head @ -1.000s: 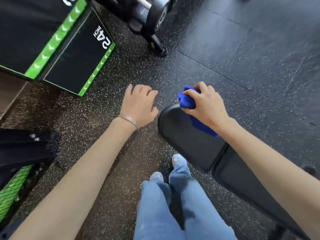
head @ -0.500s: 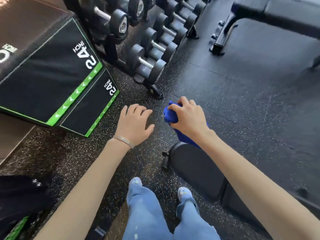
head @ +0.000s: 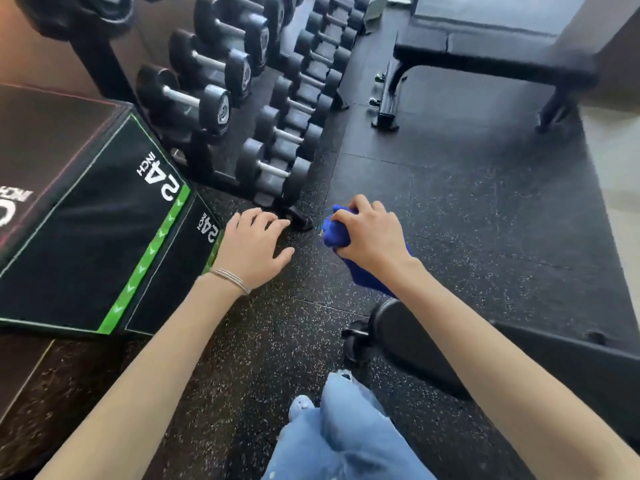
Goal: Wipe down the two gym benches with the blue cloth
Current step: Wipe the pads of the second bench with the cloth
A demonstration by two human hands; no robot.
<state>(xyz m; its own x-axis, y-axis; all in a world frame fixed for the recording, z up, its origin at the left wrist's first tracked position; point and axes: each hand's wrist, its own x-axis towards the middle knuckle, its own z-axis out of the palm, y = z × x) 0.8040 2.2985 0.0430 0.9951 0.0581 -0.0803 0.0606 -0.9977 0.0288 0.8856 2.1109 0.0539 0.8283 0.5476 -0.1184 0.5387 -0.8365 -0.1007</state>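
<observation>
Neither bench is under the cloth at this moment, so no wiping is going on. The near bench [head: 412,344] lies low at 5 o'clock, its rounded padded end pointing toward the middle of the view. The blue cloth [head: 334,234] is off it, held over the speckled floor [head: 485,220] just past that end. The pad's dark surface shows no streak or sheen that settles whether it has been wiped (I cannot tell either way). The far bench [head: 485,50] stands well apart at 1 o'clock with nothing on it and no hand near it. My judgement is that it has yet to be done, and that this is a carry between the benches, with roughly half the job left.

The right hand [head: 369,239], just right of centre, has its fingers curled tight round the bunched cloth. A wad bulges out past the knuckles at 9 o'clock, and a loose tail hangs under the wrist toward 5 o'clock. The left hand [head: 254,247], at 9 o'clock of the right one and apart from it, is relaxed with its fingers loosely spread. It holds nothing and is stretched out in front of the corner of the green-striped box [head: 86,220]. The foot of the dumbbell rack [head: 263,133] lies just beyond its fingertips, at 12 o'clock.
</observation>
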